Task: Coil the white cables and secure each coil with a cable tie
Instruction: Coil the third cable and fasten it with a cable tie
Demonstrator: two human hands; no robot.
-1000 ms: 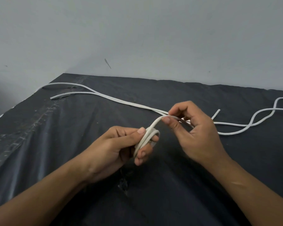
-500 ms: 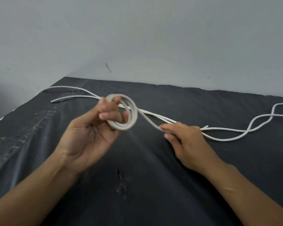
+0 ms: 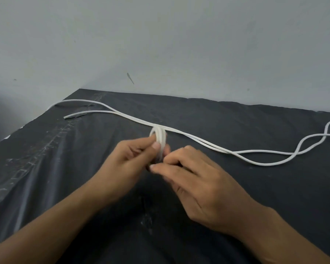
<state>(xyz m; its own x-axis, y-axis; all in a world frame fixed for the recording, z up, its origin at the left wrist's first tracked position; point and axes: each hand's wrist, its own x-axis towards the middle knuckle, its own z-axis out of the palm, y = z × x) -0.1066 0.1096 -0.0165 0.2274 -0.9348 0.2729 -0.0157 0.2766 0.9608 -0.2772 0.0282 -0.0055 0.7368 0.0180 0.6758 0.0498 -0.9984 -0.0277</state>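
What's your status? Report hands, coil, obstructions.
Left hand pinches white coil, held upright. Right hand at coil's lower edge, grip unclear. Two loose cables lie on cloth behind; nothing blocking.

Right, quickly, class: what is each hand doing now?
Left hand: pinches the white cable coil.
Right hand: curled at the coil; grip cannot be told.

- Coil [image 3: 159, 139]: above centre of table [image 3: 274, 197], upright, held between left hand [image 3: 133, 159] and right hand [image 3: 198, 180]
- Loose cables [image 3: 204, 140]: on table behind coil, running far left to right edge
- Wall [image 3: 179, 44]: behind table
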